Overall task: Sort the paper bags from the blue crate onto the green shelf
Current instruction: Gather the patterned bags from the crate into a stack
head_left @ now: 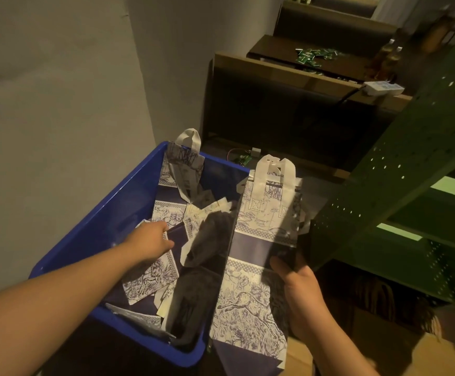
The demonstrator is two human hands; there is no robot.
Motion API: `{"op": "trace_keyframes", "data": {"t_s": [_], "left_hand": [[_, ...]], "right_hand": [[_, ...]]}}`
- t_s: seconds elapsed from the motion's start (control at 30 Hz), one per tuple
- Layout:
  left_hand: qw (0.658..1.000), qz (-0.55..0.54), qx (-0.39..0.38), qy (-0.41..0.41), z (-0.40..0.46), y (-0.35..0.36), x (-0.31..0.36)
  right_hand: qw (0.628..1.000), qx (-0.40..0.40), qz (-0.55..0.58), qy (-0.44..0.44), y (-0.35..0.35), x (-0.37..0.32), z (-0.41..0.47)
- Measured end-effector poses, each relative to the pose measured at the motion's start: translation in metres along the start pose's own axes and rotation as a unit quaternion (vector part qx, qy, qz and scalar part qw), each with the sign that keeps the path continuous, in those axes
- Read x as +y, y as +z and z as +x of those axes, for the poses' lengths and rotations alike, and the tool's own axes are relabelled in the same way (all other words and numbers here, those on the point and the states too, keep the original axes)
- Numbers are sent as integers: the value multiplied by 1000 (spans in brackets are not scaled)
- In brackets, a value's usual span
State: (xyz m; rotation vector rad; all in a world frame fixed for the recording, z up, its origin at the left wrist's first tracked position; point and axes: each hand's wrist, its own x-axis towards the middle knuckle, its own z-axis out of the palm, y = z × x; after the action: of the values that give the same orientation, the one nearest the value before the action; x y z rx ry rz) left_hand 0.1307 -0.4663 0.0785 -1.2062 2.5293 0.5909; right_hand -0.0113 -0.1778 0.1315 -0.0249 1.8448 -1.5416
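A blue crate (104,221) stands at the lower left, filled with several flat paper bags printed in white and navy. My left hand (150,242) reaches into the crate and grips one of those flat bags (153,275). My right hand (299,291) holds a tall printed bag (253,267) with white handles by its right edge, over the crate's right rim. Another bag (183,164) leans upright at the crate's far corner. The green shelf (400,191), of perforated metal, rises on the right.
A grey wall runs along the left. Dark wooden benches and a table (288,69) with scattered green packets lie behind the crate. A white box (383,88) sits on a ledge. A cardboard box (383,348) lies under the shelf at the lower right.
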Motion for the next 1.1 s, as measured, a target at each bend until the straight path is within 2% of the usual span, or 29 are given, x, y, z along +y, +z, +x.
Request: {"op": "trace_keyframes", "data": {"t_s": [0.13, 0.37, 0.53, 0.77, 0.87, 1.0, 1.1], "left_hand": [[998, -41, -12, 43, -12, -32, 17], [982, -181, 60, 11, -45, -72, 31], [942, -329, 57, -22, -74, -68, 46], [869, -484, 102, 14, -100, -54, 57], [842, -529, 99, 31, -110, -45, 66], [789, -608, 55, 68, -125, -34, 90], [773, -628, 35, 77, -139, -30, 108]], "right_hand": [[999, -30, 34, -4, 0, -11, -8], [993, -36, 112, 28, 5, -25, -14], [981, -103, 165, 4, 6, -49, -24], [959, -165, 213, -91, 17, -69, -37], [961, -166, 202, -90, 21, -72, -36], [977, -140, 125, -99, 25, -68, -35], [982, -125, 102, -99, 24, -61, -36]]}}
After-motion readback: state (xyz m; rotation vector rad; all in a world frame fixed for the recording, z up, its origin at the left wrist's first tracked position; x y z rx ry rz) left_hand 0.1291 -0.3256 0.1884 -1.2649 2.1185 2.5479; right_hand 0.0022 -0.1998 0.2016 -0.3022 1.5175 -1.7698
